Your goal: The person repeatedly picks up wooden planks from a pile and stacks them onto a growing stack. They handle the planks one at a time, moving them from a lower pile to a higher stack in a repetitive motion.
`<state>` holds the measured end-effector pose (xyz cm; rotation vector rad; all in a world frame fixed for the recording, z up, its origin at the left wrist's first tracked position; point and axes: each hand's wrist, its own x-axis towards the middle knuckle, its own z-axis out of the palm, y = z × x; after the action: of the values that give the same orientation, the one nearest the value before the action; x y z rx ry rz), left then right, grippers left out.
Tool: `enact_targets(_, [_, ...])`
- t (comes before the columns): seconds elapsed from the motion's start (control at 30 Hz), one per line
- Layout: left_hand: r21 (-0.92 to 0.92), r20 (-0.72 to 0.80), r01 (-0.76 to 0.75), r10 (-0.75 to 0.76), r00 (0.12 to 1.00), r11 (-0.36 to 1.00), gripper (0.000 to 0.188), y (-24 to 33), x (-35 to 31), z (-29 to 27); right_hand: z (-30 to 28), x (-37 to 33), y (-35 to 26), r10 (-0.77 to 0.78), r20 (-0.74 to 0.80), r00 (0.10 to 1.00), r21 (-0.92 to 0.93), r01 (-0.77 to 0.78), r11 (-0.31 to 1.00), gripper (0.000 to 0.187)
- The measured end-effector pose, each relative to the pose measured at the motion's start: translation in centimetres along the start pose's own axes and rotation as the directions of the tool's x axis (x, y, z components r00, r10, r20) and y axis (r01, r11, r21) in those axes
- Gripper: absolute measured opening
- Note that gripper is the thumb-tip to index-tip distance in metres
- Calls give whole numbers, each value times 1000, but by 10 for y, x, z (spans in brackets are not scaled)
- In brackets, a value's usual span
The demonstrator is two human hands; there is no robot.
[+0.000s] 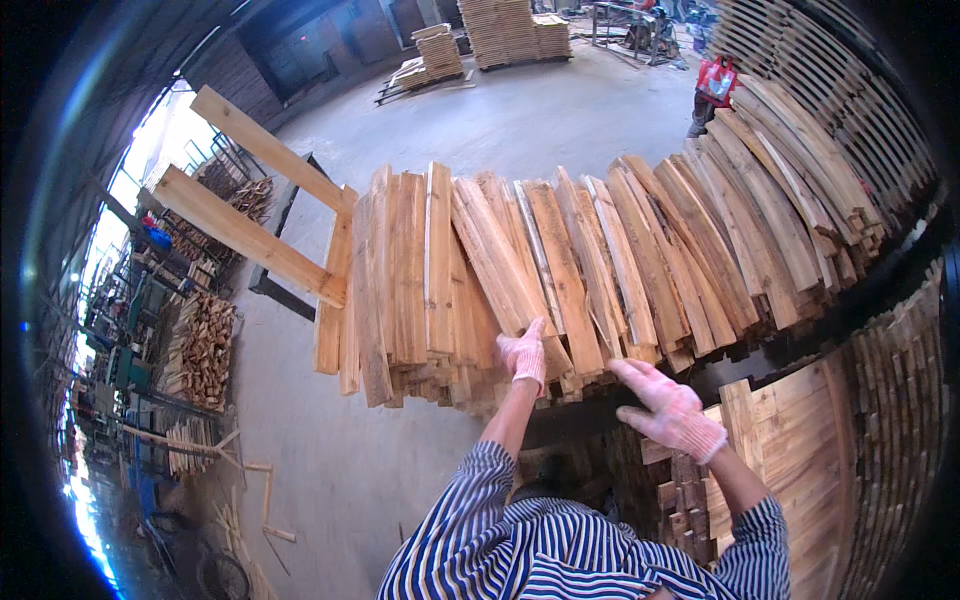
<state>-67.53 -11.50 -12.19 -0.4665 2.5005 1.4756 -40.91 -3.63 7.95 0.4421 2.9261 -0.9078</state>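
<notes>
In a pinkish-white work glove, my left hand (525,355) grips the near end of a wooden board (497,262) that lies slantwise on a long row of stacked boards (405,270). Its fingertips show at the board's end; the underside of the grip is hidden. My right hand (672,408), gloved the same way, is open with thumb and fingers apart. It hovers just on the near side of the row, its fingertips close to the end of another board (640,325), with nothing in it.
Two pale boards (250,240) jut out leftward from the row's left end. Stacked wood (690,510) and a broad wooden panel (800,440) stand beside my right arm. Slatted stacks (830,80) rise at far right, near a red bag (716,82). Firewood heaps (200,345) lie left.
</notes>
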Motion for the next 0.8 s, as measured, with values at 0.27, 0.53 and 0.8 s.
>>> enact_targets(0.27, [-440,702,463,-28,712,770,53,0,-104,-99,77,111,29,244,41,969,690,-204,694,102])
enact_targets(0.53, [-346,898,522,114,425,780,84,-73,-76,-134,110,56,23,5,374,928,928,-374,-1,71])
enact_targets(0.8, [-539,842,530,436,318,654,89,29,-155,-54,40,-73,39,139,17,990,866,-84,492,88])
